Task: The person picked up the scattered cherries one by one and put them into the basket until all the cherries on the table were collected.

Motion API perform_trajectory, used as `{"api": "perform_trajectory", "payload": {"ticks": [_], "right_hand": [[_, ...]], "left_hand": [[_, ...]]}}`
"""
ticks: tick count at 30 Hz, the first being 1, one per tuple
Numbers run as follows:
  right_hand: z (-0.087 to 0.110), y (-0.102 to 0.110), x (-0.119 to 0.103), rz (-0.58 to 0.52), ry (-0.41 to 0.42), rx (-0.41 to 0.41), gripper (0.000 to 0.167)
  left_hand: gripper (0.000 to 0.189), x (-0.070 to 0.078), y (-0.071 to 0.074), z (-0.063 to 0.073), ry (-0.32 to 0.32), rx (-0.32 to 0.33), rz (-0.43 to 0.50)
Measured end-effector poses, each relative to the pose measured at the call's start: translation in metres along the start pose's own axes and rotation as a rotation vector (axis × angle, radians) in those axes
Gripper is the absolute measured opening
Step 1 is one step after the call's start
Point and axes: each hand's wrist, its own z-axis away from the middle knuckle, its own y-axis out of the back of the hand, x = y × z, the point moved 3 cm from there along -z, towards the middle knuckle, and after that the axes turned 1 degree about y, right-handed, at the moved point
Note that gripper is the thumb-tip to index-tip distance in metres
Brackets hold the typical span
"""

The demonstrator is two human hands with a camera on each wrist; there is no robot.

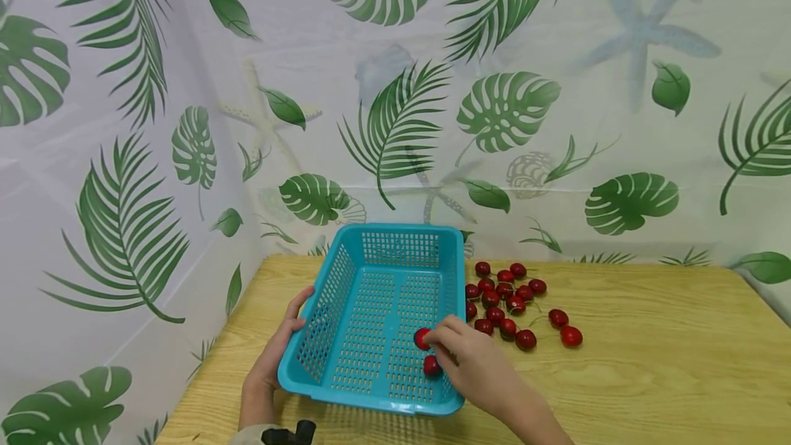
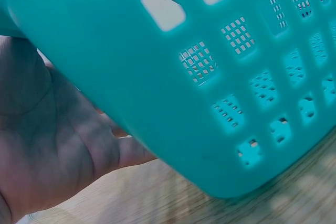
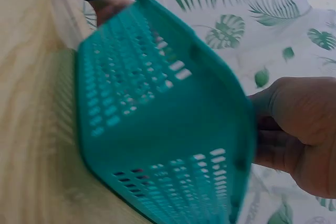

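A blue plastic basket (image 1: 393, 327) with slotted walls sits on the wooden table. My left hand (image 1: 276, 349) lies against the outside of its left wall, fingers extended beneath the rim; in the left wrist view its palm (image 2: 52, 140) shows beside the basket corner (image 2: 131, 77). Over the basket's near right part, my right hand (image 1: 478, 364) pinches a red cherry (image 1: 422, 338) at its fingertips. Another cherry (image 1: 432, 365) lies in the basket just below those fingers. The right wrist view shows the right hand (image 3: 302, 135) behind the basket rim, its fingertips hidden.
Several dark red cherries (image 1: 490, 299), some with stems, lie grouped right of the basket. Two cherries sit slightly apart, the outermost (image 1: 571, 336) farther right. Leaf-patterned white cloth (image 1: 395, 143) hangs behind and left of the wooden table (image 1: 667, 349).
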Motion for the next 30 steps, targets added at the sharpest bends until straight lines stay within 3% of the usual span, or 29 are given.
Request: {"api": "perform_trajectory", "payload": {"ticks": [6, 13, 16, 30], "right_hand": [[0.001, -0.020, -0.008, 0.068, 0.028, -0.109, 0.018], [-0.003, -0.023, -0.005, -0.095, -0.150, -0.307, 0.013], [-0.004, -0.024, -0.002, -0.115, -0.196, -0.367, 0.012], [-0.006, -0.026, 0.001, -0.144, -0.274, -0.413, 0.011]], "left_hand": [[0.061, 0.001, 0.000, -0.001, 0.005, 0.006, 0.000], [0.061, 0.002, -0.001, 0.000, 0.010, -0.010, 0.003], [0.062, 0.003, 0.000, 0.000, 0.017, -0.026, 0.009], [0.064, 0.003, -0.001, 0.001, 0.009, -0.060, 0.006]]}}
